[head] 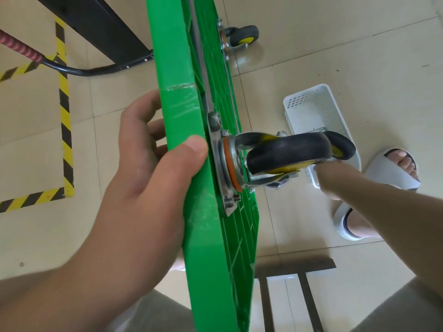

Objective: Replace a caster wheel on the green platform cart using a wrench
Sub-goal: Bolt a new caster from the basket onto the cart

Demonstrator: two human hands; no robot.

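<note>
A workshop-like room: tiled floor (335,56) marked with yellow-black hazard tape (64,121), beside a black metal frame (96,25).

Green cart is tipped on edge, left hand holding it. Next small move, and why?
Probably finish the pick from the white basket: the right hand reaches down to it, fingers hidden behind the near caster, which is still bolted on. A spare caster lies in the basket; no wrench shows. The left hand grips the green cart edge, steadying it.

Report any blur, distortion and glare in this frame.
Head view: wide-angle distortion bends the tile lines of the floor and bows the green platform cart; the right forearm looks slightly motion-smeared, while the left hand gripping the cart is sharp; the light is soft and even, with a faint sheen on the clear tape.
</note>
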